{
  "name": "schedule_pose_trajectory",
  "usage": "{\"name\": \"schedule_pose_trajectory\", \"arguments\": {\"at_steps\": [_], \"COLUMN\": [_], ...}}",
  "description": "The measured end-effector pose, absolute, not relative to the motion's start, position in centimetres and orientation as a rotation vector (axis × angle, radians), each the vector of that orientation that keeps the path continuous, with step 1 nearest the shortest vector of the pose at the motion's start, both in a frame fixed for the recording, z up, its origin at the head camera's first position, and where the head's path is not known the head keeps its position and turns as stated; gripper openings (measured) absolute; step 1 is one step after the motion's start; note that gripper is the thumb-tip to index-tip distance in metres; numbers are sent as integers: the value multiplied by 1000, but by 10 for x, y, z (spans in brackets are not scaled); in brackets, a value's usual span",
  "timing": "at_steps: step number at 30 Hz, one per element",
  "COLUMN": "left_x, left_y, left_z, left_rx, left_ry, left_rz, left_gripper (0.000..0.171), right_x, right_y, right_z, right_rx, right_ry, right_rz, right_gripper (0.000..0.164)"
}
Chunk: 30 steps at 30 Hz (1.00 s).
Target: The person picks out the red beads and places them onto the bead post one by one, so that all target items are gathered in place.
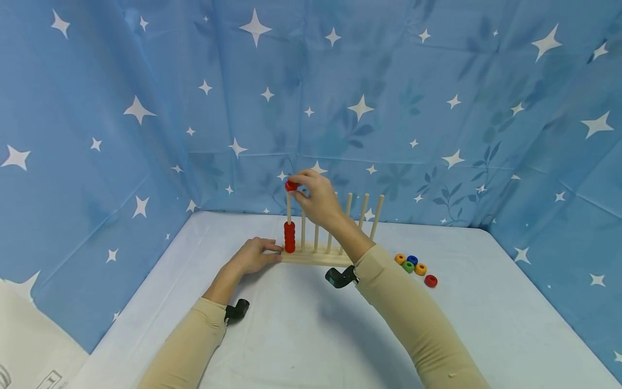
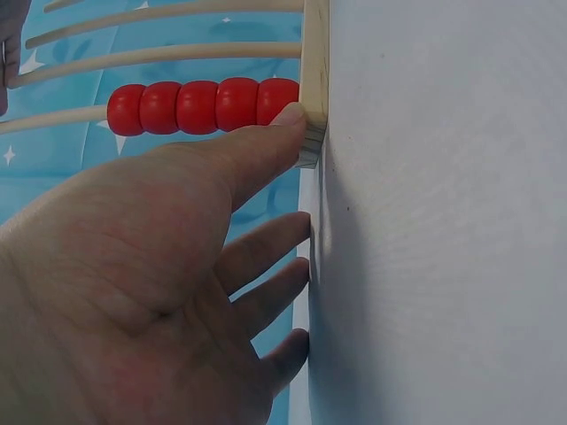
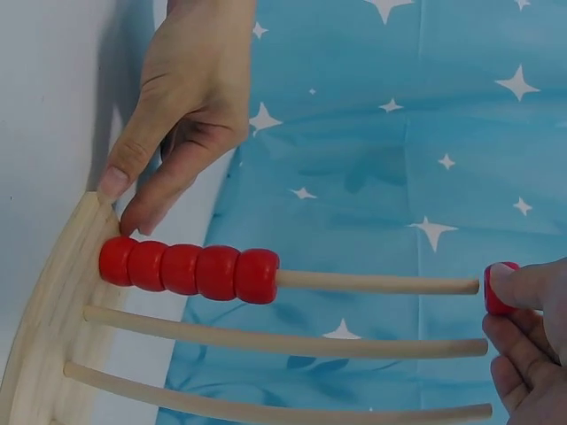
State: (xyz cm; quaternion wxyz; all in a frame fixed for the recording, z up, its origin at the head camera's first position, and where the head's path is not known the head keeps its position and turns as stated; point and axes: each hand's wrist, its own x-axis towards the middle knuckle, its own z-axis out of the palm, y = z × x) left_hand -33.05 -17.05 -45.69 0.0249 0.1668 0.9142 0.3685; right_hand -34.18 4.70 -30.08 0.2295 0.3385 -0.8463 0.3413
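A wooden peg rack (image 1: 315, 259) stands on the table with a row of upright pegs. Several red beads (image 1: 289, 237) are stacked at the foot of its leftmost peg. My right hand (image 1: 318, 200) pinches another red bead (image 3: 500, 288) between thumb and fingers, right at the tip of that same peg. At the rack's left end, my left hand (image 1: 255, 255) holds the base, its thumb at the front edge. In the left wrist view this hand (image 2: 168, 257) has its thumb on the base beside the lowest bead, the other fingers spread below.
Right of the rack lie loose beads: an orange bead (image 1: 400, 259), a blue bead (image 1: 412, 259), a green bead (image 1: 408, 267), a second orange bead (image 1: 420, 268) and a red bead (image 1: 431, 281). A blue star-patterned curtain (image 1: 272, 124) hangs behind the white-covered table (image 1: 291, 335).
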Motion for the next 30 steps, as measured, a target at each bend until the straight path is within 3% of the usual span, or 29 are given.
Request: {"name": "schedule_pose_trajectory", "arguments": {"at_steps": [30], "left_x": [-332], "left_y": [-172], "left_z": [-461], "left_rx": [531], "left_ry": [2830], "left_rz": [1166], "left_gripper": [30], "right_x": [-342], "right_y": [40], "right_z": [-306], "right_rx": [901], "right_ry": [-2369], "right_rz": [857], "right_gripper": [32]}}
